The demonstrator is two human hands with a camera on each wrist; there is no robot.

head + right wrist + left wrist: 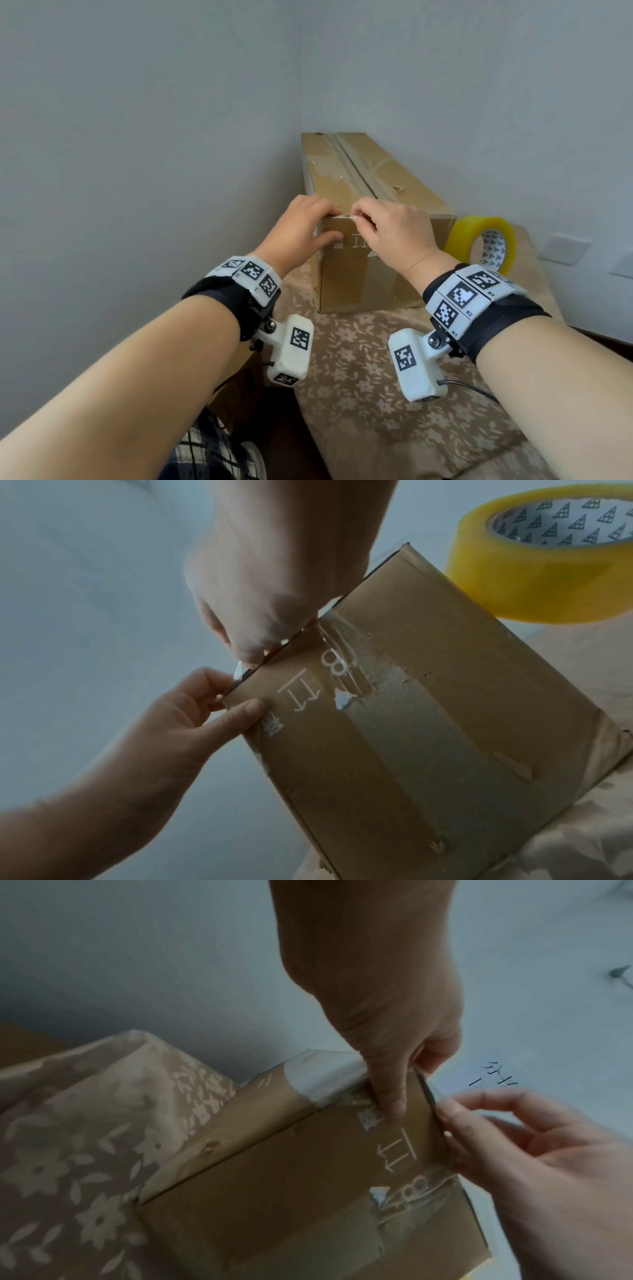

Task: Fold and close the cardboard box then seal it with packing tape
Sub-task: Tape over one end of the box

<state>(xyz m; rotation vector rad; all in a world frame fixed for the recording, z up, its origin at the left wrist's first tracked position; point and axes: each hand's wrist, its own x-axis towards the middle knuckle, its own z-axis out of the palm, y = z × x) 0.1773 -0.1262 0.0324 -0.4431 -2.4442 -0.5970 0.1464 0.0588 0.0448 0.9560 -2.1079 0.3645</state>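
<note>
A long brown cardboard box (363, 274) lies on a floral cloth, its top flaps down and old tape along the seam. My left hand (318, 222) grips the near top left corner, fingers over the top and thumb (394, 1102) on the front face. My right hand (366, 219) pinches a short strip of clear tape (344, 216) at the near top edge, close to the left fingers. In the right wrist view the tape strip (238, 669) shows just above the box (428, 723) edge. A yellow roll of packing tape (479, 240) stands right of the box.
The box sits in a corner, with grey walls (137, 137) close on its left and behind it. The cloth-covered surface (359, 377) stretches toward me in front of the box. Wall sockets (565, 248) are at the far right.
</note>
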